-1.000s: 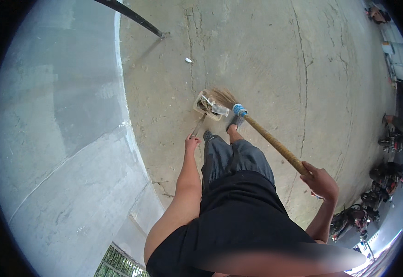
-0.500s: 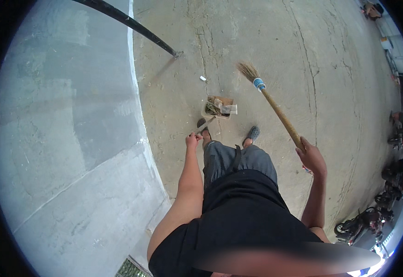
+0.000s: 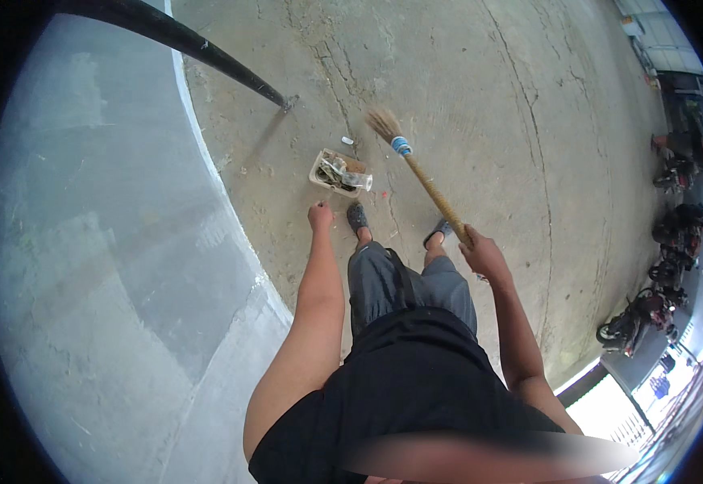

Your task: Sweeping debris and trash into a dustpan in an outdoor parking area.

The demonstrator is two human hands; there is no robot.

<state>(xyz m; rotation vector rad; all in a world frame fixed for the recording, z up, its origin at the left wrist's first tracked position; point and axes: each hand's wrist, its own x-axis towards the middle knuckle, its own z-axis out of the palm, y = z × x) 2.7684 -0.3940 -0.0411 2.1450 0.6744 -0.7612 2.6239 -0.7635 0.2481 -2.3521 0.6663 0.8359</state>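
My right hand [image 3: 480, 252] grips the wooden stick of a straw broom [image 3: 424, 181]. Its bristle head, with a blue band, points away from me over the concrete floor, just right of the dustpan. My left hand [image 3: 320, 216] is closed around the thin handle of a pale dustpan [image 3: 337, 172], which sits on the floor just ahead of it. The pan holds crumpled wrappers and a clear plastic piece. My feet in dark sandals [image 3: 357, 216] stand right behind the pan.
A black pole [image 3: 206, 52] slants down to the floor at upper left. A smooth grey slab [image 3: 110, 242] borders the rough concrete on the left. A small white scrap [image 3: 347, 140] lies beyond the pan. Parked motorcycles [image 3: 674, 226] line the right edge.
The broom head has lifted off the dustpan and swung forward to its right. I have stepped forward, and the dustpan has come along with my left hand.
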